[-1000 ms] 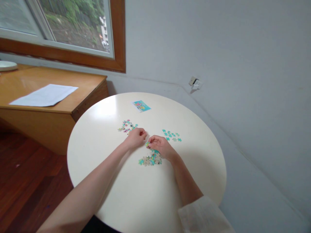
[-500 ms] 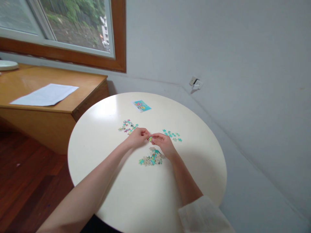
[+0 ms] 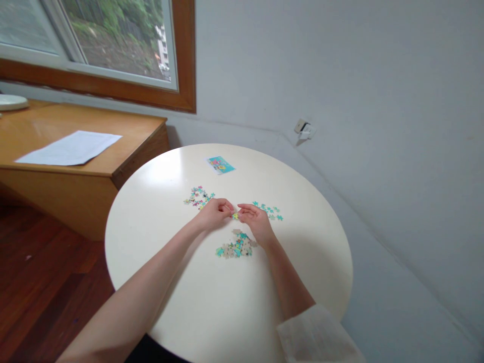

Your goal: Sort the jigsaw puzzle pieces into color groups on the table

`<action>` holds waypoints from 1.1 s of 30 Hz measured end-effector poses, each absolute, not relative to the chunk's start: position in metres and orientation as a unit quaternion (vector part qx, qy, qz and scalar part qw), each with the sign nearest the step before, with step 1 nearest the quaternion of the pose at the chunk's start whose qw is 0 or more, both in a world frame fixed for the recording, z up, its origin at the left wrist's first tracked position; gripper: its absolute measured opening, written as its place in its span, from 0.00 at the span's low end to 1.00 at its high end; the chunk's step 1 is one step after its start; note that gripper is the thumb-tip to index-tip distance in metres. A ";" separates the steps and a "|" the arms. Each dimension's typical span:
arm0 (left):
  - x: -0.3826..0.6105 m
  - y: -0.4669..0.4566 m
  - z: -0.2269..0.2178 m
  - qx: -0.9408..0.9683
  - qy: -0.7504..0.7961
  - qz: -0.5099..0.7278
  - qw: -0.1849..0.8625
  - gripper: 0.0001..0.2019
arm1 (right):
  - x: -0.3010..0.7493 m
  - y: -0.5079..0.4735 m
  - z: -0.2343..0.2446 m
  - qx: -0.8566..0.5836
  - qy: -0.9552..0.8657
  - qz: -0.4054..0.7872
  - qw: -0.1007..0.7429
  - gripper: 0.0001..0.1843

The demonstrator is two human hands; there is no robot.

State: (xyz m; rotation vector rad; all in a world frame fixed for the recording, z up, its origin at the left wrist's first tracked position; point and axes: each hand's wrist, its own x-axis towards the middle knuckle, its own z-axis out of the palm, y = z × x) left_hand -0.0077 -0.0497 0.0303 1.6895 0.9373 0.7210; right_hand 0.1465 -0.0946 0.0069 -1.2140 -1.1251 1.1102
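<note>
Over the middle of the round white table, my left hand and my right hand meet at the fingertips. Between them are small yellow-green jigsaw puzzle pieces, pinched by both hands. A mixed pile of puzzle pieces, some face down and grey, lies just nearer to me. Multicoloured pieces are spread beyond my left hand. Turquoise pieces lie beyond my right hand, which partly hides them.
A small picture card with a turquoise scene lies at the table's far side. To the left stands a wooden desk with a white sheet of paper. A wall socket with a plug is beyond the table.
My right fingers have lifted and parted slightly, showing more of the yellow-green pieces. My left hand stays almost where it was.
</note>
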 end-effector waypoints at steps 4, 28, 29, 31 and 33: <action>-0.008 -0.048 0.026 0.715 0.376 0.297 0.509 0.07 | 0.147 -0.093 0.006 -0.510 -0.477 0.464 0.545 0.17; -0.024 -0.017 0.006 0.682 0.528 0.380 0.334 0.08 | 0.144 -0.092 0.004 -0.524 -0.478 0.456 0.537 0.16; -0.025 -0.017 0.006 0.681 0.536 0.375 0.330 0.08 | 0.143 -0.092 0.004 -0.524 -0.478 0.457 0.536 0.16; -0.027 -0.016 0.006 0.676 0.552 0.367 0.323 0.08 | 0.143 -0.092 0.004 -0.525 -0.478 0.459 0.533 0.16; -0.028 -0.015 0.005 0.673 0.561 0.360 0.320 0.08 | 0.143 -0.092 0.003 -0.526 -0.480 0.460 0.531 0.16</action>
